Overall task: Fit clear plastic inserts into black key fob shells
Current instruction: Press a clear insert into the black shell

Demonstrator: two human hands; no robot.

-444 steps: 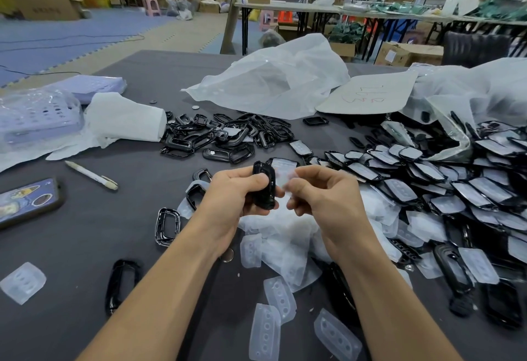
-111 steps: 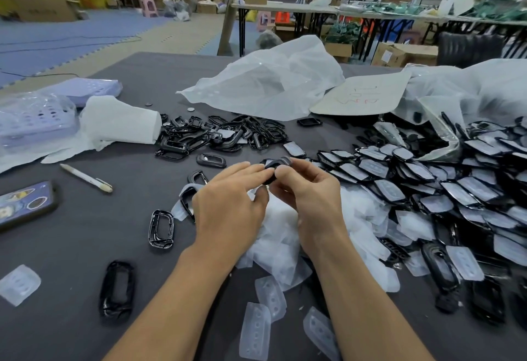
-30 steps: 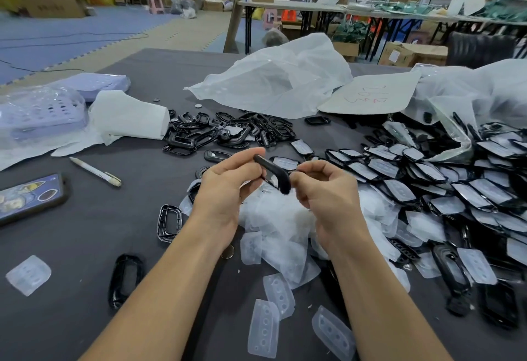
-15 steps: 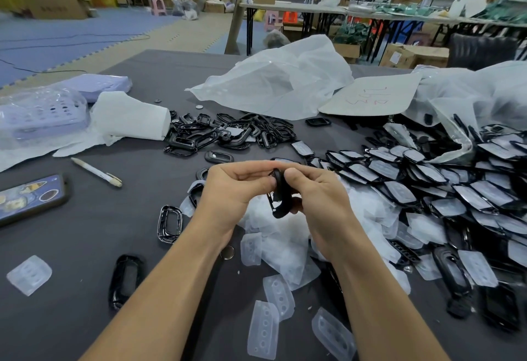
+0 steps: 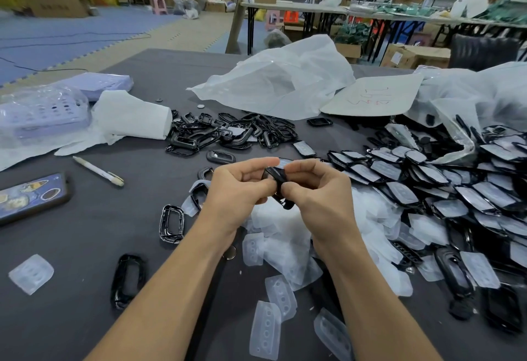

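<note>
Right now you hold the black shell [image 5: 278,186] between both hands, raised off the tabletop [image 5: 85,240] and directly over the heap of clear inserts [image 5: 285,235]. Your left hand [image 5: 238,192] and right hand [image 5: 316,192] sit equally close to it, knuckles almost meeting. The fingers [image 5: 256,166] of each are curled tight and pinching the part, the left from its own side, the right from the opposite one.

The shell's long axis is what matters. It slants from the upper end, tucked between your two forefingers, down and to the right, where its lower tip pokes out below your right thumb. It is turned nearly edge-on to you, so you cannot tell from here whether an insert is seated inside.

Your next press probably needs the thumbs to work along that slanted length, squeezing across the thin way. Once it is fitted, the finished pile [image 5: 427,186] lies to your right, so the right hand has the shorter reach.
</note>
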